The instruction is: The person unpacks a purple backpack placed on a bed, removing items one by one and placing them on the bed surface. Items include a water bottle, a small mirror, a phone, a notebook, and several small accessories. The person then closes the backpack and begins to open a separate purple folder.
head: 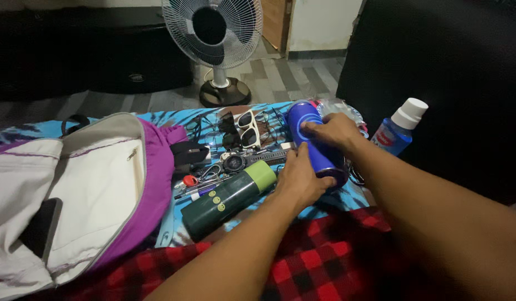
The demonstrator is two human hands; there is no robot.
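A blue cylinder-shaped speaker lies on a blue tie-dye cloth. My right hand rests on its upper end, fingers curled over it. My left hand grips its lower end. Just left of my left hand lies a dark green bottle with a light green cap and yellow smiley stickers.
An open white and purple backpack lies at the left with a dark phone in it. Sunglasses, a watch, keys and pens sit between. A blue bottle with a white cap stands right. A fan stands behind. Red checked fabric covers the near side.
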